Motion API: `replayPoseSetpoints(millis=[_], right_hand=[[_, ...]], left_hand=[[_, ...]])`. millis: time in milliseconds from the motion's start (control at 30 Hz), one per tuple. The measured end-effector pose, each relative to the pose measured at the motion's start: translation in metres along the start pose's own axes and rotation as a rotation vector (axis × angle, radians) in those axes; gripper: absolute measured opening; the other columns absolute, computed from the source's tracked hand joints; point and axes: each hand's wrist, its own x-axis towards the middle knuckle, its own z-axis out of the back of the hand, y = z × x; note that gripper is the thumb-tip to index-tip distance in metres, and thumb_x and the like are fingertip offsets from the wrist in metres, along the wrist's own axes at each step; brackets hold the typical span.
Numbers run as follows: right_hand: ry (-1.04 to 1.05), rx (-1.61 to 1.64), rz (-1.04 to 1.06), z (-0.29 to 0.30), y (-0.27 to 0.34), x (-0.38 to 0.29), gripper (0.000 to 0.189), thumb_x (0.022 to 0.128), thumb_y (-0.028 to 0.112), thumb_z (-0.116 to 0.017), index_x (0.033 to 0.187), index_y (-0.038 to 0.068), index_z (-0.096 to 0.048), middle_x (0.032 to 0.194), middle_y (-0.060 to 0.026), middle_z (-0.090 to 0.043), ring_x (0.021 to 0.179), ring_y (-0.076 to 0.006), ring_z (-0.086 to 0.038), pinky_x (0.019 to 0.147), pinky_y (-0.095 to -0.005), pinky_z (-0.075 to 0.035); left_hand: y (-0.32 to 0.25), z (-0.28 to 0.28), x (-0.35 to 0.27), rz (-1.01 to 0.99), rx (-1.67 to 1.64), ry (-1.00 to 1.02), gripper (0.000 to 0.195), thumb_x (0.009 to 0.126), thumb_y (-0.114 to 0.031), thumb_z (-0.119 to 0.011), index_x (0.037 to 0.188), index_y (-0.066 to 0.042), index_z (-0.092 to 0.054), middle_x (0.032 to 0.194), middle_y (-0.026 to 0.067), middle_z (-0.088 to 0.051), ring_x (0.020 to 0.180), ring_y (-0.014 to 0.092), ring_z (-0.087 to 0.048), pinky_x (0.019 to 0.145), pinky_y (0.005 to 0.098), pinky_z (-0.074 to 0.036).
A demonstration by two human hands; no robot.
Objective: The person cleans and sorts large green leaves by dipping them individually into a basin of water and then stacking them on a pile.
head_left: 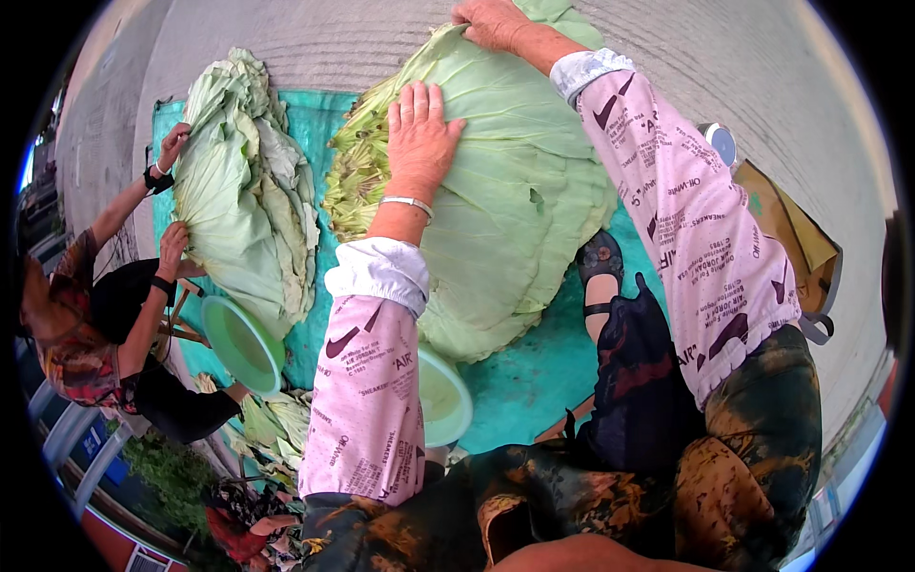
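Observation:
A broad pile of large pale green leaves [500,207] lies before me, their cut yellowish stem ends [354,179] bunched at the left side. My left hand [424,139] presses flat on the top leaf near the stems, thumb spread and nothing in its grasp. Up at the far edge of the pile, my right hand [493,25] has its fingers curled around a leaf's edge; the fingertips are partly hidden. A small hole shows in the top leaf. Both of my forearms wear pink printed sleeve covers, and a bracelet circles my left wrist.
A teal tarpaulin [511,400] spreads beneath the leaves. Two green basins [268,357] [447,400] stand near me. At left, a co-worker [86,336] holds another leaf pile [229,193]. A brown bag [790,243] and a round white-rimmed object [720,143] sit at right.

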Motion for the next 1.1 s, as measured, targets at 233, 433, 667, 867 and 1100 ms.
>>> replayPoseSetpoints(millis=[233,433,667,867,1100], right_hand=[[-0.294,-0.384,0.040,0.029,-0.017,-0.001,0.016,0.069,0.012,-0.049,0.079,0.004,-0.057,0.080,-0.0157,-0.057,0.081,-0.0334,-0.053,0.070,-0.0407,-0.043],[-0.206,-0.115,-0.032,-0.013,-0.015,-0.029,0.037,0.075,0.019,-0.044,0.108,0.001,-0.049,0.105,-0.0188,-0.051,0.100,-0.0345,-0.046,0.089,-0.0450,-0.035],[-0.059,-0.332,-0.023,-0.021,-0.016,-0.086,0.051,0.085,0.040,-0.036,0.122,0.006,-0.041,0.122,-0.0175,-0.043,0.115,-0.0314,-0.037,0.096,-0.0464,-0.026],[0.353,-0.217,-0.553,0.012,-0.061,-0.115,0.044,0.083,0.032,-0.040,0.120,0.007,-0.044,0.116,-0.0167,-0.047,0.112,-0.0312,-0.040,0.094,-0.0486,-0.028],[-0.092,-0.190,0.050,-0.059,0.033,-0.164,0.047,0.085,0.035,-0.038,0.122,0.006,-0.042,0.129,-0.0136,-0.036,0.121,-0.0280,-0.029,0.097,-0.0486,-0.024]], left_hand=[[0.012,0.003,-0.005,0.001,-0.009,0.008,0.060,0.085,-0.042,-0.040,0.130,-0.004,-0.028,0.135,0.0140,-0.027,0.127,0.028,-0.020,0.103,0.0407,-0.015],[-0.004,-0.005,-0.002,-0.015,-0.050,0.008,0.060,0.085,-0.043,-0.040,0.129,-0.004,-0.030,0.135,0.0142,-0.027,0.127,0.028,-0.021,0.103,0.0410,-0.015],[-0.003,-0.009,0.005,-0.025,0.023,0.017,0.061,0.085,-0.047,-0.037,0.129,-0.006,-0.031,0.135,0.0122,-0.029,0.126,0.027,-0.023,0.103,0.0404,-0.016],[-0.010,-0.022,0.001,-0.029,0.007,0.006,0.061,0.083,-0.045,-0.041,0.128,-0.005,-0.031,0.134,0.0125,-0.030,0.125,0.027,-0.024,0.102,0.0398,-0.016],[0.001,-0.022,-0.019,-0.143,-0.021,-0.159,0.048,0.082,-0.029,-0.043,0.121,-0.002,-0.041,0.124,0.0212,-0.039,0.119,0.033,-0.033,0.098,0.0410,-0.026]])
